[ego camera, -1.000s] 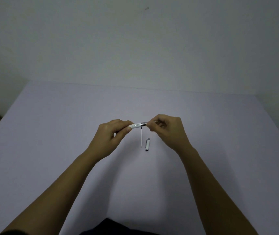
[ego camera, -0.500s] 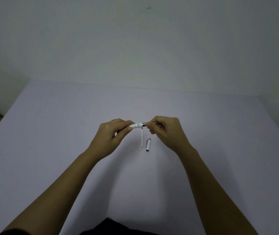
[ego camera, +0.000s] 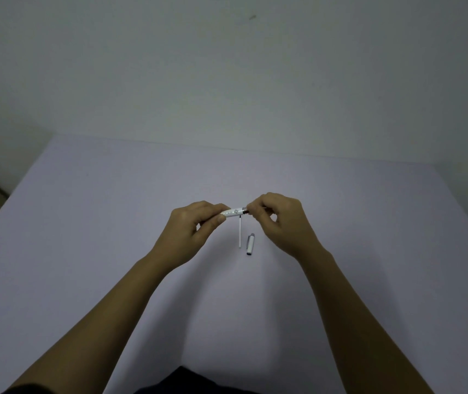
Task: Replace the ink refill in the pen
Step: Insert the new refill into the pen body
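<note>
A white pen barrel (ego camera: 233, 213) is held level above the table between both hands. My left hand (ego camera: 196, 227) grips its left end with thumb and fingers. My right hand (ego camera: 277, 220) pinches the dark tip section at the barrel's right end, and the tip itself is hidden by those fingers. A thin white ink refill (ego camera: 240, 233) lies on the table just below the barrel, pointing toward me. Right of it lies the white pen cap (ego camera: 250, 244) with dark ends.
The pale lilac table (ego camera: 85, 251) fills the view, its far edge against a plain wall. The table's left edge drops off at the far left; some indistinct objects sit beyond its right edge.
My right hand has shifted its fingers slightly on the pen's tip end. The barrel, refill and cap stay where they were.
</note>
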`<action>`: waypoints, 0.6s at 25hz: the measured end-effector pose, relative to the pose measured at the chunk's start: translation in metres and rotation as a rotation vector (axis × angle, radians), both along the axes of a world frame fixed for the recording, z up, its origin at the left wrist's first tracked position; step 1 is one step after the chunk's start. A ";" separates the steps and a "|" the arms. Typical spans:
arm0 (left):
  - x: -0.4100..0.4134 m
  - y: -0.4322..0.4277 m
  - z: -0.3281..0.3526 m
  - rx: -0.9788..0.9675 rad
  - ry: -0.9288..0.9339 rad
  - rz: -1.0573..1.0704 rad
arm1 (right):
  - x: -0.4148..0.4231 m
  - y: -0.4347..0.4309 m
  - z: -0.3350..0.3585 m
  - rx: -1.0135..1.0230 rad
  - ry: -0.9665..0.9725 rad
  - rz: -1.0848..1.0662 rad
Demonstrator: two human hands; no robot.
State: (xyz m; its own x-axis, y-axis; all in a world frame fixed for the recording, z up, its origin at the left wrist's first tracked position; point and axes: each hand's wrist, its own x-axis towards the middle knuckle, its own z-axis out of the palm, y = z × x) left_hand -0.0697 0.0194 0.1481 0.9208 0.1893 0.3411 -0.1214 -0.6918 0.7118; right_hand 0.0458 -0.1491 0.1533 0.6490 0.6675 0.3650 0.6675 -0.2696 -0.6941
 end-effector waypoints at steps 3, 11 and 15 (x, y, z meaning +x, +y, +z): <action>0.001 0.000 -0.001 0.003 0.002 -0.001 | -0.001 -0.001 0.000 0.018 0.038 0.001; 0.001 0.002 -0.002 0.021 0.003 0.003 | -0.001 0.000 0.004 -0.003 0.032 0.014; 0.002 0.002 -0.003 0.036 -0.010 -0.001 | -0.001 0.005 0.003 -0.101 0.005 -0.029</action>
